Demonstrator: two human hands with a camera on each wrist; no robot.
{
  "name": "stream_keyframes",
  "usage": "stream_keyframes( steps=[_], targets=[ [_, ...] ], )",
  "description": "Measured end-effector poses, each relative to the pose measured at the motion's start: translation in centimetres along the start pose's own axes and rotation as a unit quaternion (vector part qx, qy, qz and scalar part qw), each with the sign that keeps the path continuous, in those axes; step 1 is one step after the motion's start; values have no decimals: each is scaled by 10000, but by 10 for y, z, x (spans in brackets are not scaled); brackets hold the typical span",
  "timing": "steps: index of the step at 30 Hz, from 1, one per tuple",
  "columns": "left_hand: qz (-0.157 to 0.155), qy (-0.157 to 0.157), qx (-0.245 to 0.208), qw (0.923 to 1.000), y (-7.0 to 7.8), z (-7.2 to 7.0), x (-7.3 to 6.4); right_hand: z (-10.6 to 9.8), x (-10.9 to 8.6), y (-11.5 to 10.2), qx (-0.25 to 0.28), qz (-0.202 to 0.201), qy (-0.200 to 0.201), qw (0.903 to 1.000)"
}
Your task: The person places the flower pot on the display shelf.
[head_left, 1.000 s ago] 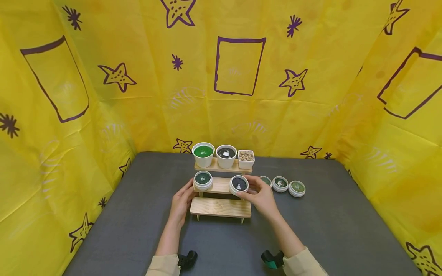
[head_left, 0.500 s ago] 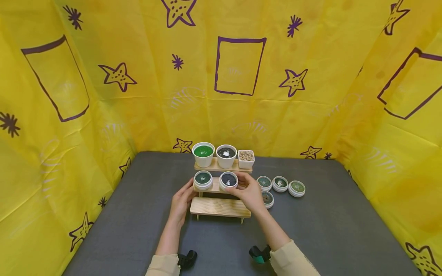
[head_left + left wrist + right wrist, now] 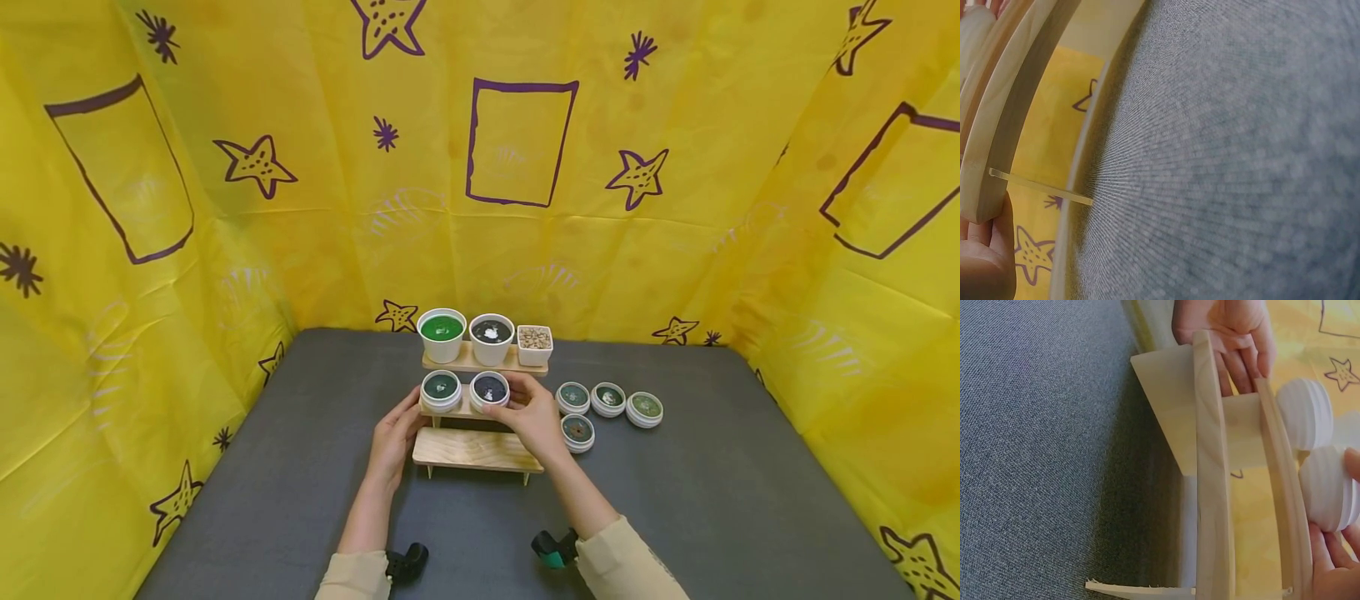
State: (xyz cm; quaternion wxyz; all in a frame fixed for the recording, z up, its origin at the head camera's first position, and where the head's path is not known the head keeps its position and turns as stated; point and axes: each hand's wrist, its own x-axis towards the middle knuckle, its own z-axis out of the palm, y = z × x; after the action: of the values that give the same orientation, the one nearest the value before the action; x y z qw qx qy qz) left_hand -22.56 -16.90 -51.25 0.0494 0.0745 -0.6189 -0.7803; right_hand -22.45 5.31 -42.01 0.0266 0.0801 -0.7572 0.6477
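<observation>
A wooden three-tier display stand (image 3: 480, 450) stands on the grey table. My left hand (image 3: 395, 435) holds the left end of its middle tier; in the right wrist view, the fingers reach under that board. On this tier sits a small round white pot with dark green contents (image 3: 441, 388). Right beside it, my right hand (image 3: 536, 417) grips a similar white pot with near-black contents (image 3: 490, 390), thumb in front. The pot is at the middle tier, close to the green one. The right wrist view shows the gripped pot's ribbed side (image 3: 1325, 487).
The top tier bears a white cup of bright green (image 3: 442, 333), a dark-filled cup (image 3: 492, 337) and a square bowl of beige bits (image 3: 534, 343). Several small pots, including a grey-brown one (image 3: 577, 432), stand right of the stand. Yellow patterned cloth (image 3: 337, 208) surrounds the table.
My right hand has moved left along the middle tier with the dark pot, bringing it near the dark green one. The grey-brown pot on the table has come into view. My left hand stays put.
</observation>
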Motion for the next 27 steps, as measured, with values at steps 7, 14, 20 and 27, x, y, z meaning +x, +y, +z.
stream_keyframes(
  steps=[7,14,20,27],
  targets=[
    [32,-31,-84,10000,0,0,1,3,0,-1,-58,-23,12,10000],
    [27,-24,-45,10000,0,0,0,4,0,-2,-115,-53,34,9999],
    [-21,2,5,10000,0,0,0,5,-1,-2,-172,-38,53,9998],
    [16,-4,-23,10000,0,0,-1,6,-2,-3,-236,-35,71,9997]
  ],
)
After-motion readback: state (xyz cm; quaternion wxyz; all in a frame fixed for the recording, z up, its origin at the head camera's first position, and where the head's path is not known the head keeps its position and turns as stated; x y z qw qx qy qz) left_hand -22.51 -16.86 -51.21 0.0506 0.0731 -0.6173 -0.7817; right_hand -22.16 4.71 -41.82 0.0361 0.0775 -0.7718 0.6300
